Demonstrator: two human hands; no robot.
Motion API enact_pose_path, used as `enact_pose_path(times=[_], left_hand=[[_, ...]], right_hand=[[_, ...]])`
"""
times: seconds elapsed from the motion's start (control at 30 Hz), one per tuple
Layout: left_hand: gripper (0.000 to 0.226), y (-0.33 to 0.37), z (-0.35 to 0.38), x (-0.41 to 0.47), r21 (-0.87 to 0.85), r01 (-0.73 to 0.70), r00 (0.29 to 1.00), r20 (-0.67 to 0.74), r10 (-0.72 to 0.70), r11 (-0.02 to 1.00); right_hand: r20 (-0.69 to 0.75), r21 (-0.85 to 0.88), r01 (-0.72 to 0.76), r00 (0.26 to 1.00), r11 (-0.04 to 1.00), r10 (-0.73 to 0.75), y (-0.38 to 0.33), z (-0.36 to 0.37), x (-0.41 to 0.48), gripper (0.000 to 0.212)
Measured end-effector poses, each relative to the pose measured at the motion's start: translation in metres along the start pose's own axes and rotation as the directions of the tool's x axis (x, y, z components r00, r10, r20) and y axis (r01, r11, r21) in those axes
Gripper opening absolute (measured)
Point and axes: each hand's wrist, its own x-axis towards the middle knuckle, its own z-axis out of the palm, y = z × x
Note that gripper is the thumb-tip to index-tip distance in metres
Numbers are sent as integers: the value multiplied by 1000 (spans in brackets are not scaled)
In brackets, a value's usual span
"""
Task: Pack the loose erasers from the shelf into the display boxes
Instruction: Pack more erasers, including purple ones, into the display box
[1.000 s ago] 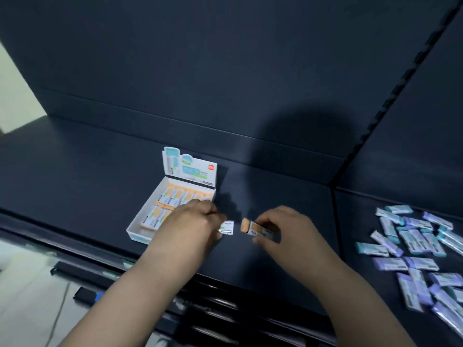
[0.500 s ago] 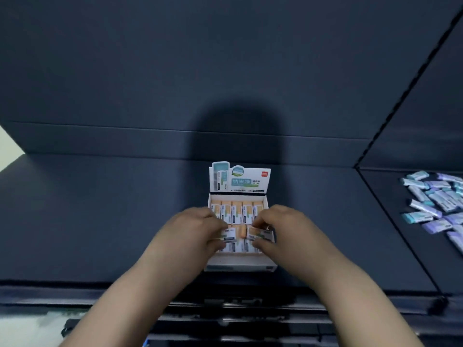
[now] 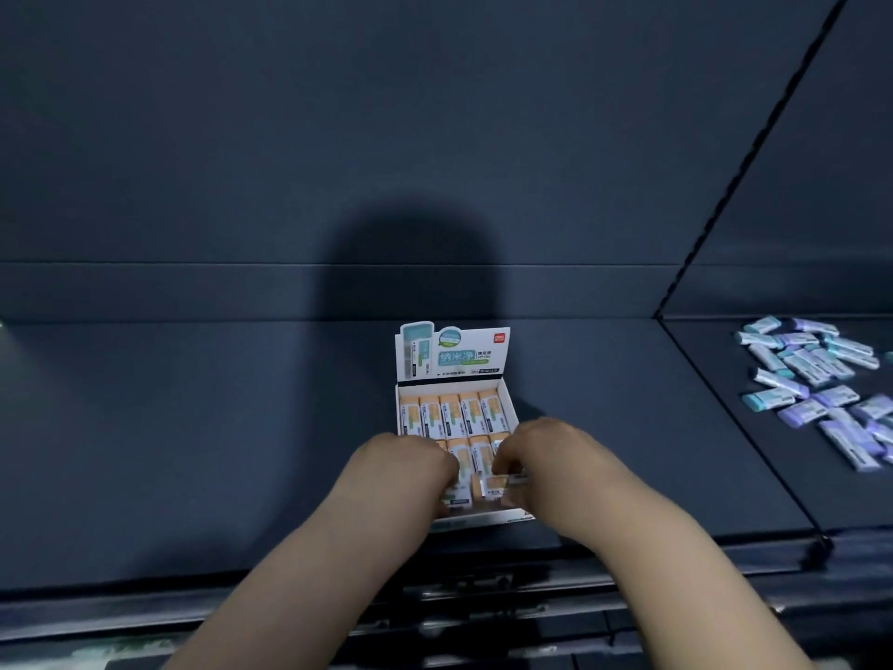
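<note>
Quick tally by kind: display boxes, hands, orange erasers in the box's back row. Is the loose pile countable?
Display box: 1
Hands: 2 (left hand, right hand)
Back-row orange erasers: 5
Orange eraser pinched by right hand: 1
Total: 9
Loose blue and purple erasers: too blurred and overlapped to count.

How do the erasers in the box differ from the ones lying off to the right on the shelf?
The boxed erasers have orange ends; the loose erasers have teal or purple ones. The boxed ones sit side by side in neat rows inside the display box; the loose ones lie scattered at mixed angles on the shelf. Both are small wrapped blocks with pale sleeves.
</note>
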Motion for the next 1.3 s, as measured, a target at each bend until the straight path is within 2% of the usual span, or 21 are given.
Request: enact_pose_path(times=[0.23,0.37,0.63,0.73,0.97,1.07,1.17,1.3], left_hand=[[30,-4,-2,8,-23,52,995,90,-50,998],[26,-7,-4,8,-35,64,989,138,-59,997],[32,-20,3,0,-260,-30,999,5,33,965],[28,-24,5,-3,-273,-67,998,-34,60,960],[19,-20,8,1,-266,-65,997,16,72,962],[15,-16,10,3,-192,-11,1000,8,13,981],[16,-15,9,5,-168,42,997,64,-32,985],[41,-15,9,7,-188,48,999,6,-48,981]], right_hand=[[114,-98,18,993,995,-7,-2,-1,11,24],[90,-69,81,993,994,-75,-2,-2,10,36],[107,-45,140,985,989,-135,0,-7,9,26],[125,-25,143,982,989,-139,1,-9,9,26],[116,-52,168,980,984,-161,0,-5,10,17],[99,-76,159,983,984,-151,-2,-4,11,14],[82,-54,150,986,987,-145,-2,-3,11,12],[-88,57,119,990,991,-114,0,-2,15,19]])
